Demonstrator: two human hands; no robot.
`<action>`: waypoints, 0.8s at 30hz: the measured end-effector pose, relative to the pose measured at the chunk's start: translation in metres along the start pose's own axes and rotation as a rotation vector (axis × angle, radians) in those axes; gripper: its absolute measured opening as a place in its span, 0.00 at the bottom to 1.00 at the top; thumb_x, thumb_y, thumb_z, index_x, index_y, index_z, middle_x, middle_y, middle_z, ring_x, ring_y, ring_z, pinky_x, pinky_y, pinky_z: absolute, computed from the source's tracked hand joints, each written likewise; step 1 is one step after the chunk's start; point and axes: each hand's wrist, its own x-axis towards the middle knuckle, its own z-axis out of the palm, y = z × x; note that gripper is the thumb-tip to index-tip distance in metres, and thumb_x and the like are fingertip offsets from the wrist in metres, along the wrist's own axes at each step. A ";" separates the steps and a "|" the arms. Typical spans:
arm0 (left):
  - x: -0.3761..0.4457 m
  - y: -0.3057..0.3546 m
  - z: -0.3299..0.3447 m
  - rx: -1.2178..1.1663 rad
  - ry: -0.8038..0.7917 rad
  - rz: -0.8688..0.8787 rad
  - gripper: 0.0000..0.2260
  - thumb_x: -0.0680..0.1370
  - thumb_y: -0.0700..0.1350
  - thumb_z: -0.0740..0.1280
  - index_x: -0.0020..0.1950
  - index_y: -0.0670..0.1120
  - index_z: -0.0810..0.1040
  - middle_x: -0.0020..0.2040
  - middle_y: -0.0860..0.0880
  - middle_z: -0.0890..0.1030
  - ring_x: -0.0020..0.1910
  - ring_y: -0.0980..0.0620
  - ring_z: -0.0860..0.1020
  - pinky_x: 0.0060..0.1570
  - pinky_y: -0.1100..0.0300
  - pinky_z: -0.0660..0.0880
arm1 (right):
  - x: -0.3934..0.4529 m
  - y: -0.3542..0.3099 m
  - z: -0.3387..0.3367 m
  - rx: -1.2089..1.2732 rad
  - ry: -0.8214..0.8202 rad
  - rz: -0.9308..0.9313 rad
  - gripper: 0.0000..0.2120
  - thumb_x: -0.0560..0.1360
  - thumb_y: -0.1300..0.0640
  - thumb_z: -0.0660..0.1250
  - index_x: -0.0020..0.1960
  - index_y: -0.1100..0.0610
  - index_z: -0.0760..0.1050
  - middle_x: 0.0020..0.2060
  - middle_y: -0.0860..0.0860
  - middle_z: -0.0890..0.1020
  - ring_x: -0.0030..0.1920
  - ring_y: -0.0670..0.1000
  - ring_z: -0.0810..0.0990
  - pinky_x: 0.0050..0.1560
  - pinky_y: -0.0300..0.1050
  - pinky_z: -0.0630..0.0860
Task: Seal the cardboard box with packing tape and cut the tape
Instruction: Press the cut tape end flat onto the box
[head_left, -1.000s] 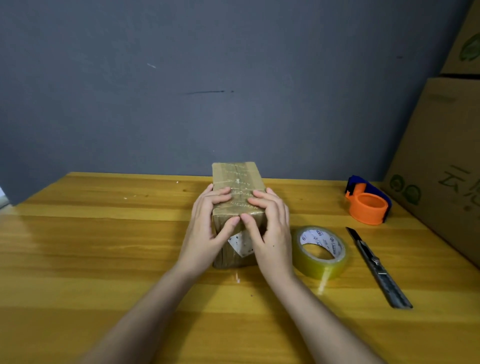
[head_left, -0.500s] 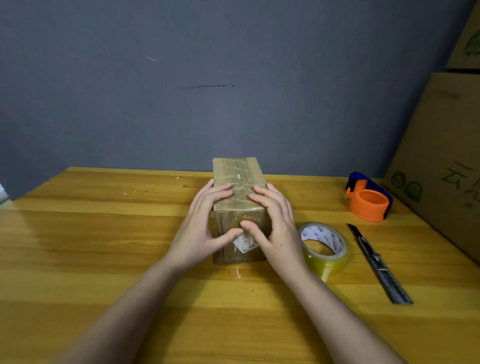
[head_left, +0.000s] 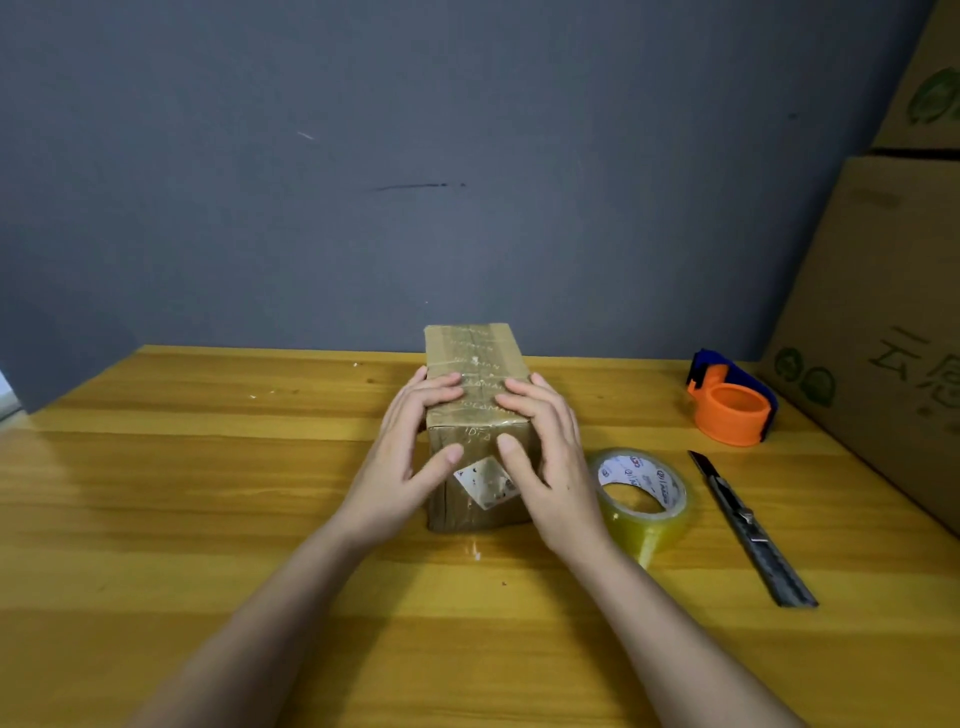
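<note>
- Head view: a small cardboard box (head_left: 475, 415) stands near the middle of the wooden worktop (head_left: 208, 493), its long side running away from the camera toward the grey wall (head_left: 363, 156).
- Glossy packing tape covers the top of the box and folds down over its near end, where a torn white label (head_left: 485, 480) is stuck.
- The left hand (head_left: 405, 457) lies against the left side of the box, fingers straight and laid over the top edge, thumb stretched across the near end face.
- The right hand (head_left: 550, 452) mirrors it on the right side, fingers flat on the taped top, thumb on the near face; both hands are spread and press the box, pinching nothing.
- A roll of clear tape (head_left: 641, 499) lies flat on the worktop just right of the right hand.
- A utility knife (head_left: 748, 525) lies right of the roll, its blade end pointing away from the camera.
- An orange and blue tape dispenser (head_left: 732, 400) sits further back on the right.
- Large cardboard cartons (head_left: 883, 338) with green print stand at the right edge.
</note>
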 end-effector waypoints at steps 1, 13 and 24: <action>0.001 0.001 0.002 -0.024 0.033 -0.023 0.25 0.74 0.66 0.58 0.65 0.52 0.69 0.70 0.55 0.69 0.76 0.56 0.56 0.74 0.50 0.56 | 0.000 -0.003 0.003 0.024 0.040 0.031 0.18 0.76 0.48 0.60 0.62 0.54 0.73 0.64 0.47 0.73 0.73 0.45 0.61 0.70 0.32 0.55; 0.000 -0.001 0.004 0.148 0.018 0.032 0.22 0.76 0.59 0.60 0.68 0.55 0.64 0.71 0.64 0.63 0.76 0.57 0.54 0.74 0.53 0.56 | 0.000 -0.002 0.012 -0.057 0.098 0.009 0.21 0.74 0.45 0.65 0.62 0.56 0.73 0.63 0.49 0.73 0.72 0.47 0.63 0.71 0.37 0.59; 0.004 -0.009 -0.012 0.314 -0.158 0.092 0.37 0.68 0.60 0.71 0.72 0.53 0.59 0.75 0.57 0.60 0.77 0.56 0.50 0.75 0.61 0.52 | 0.000 0.001 -0.009 -0.125 -0.148 -0.008 0.30 0.70 0.46 0.70 0.69 0.51 0.65 0.70 0.44 0.65 0.75 0.40 0.52 0.70 0.26 0.47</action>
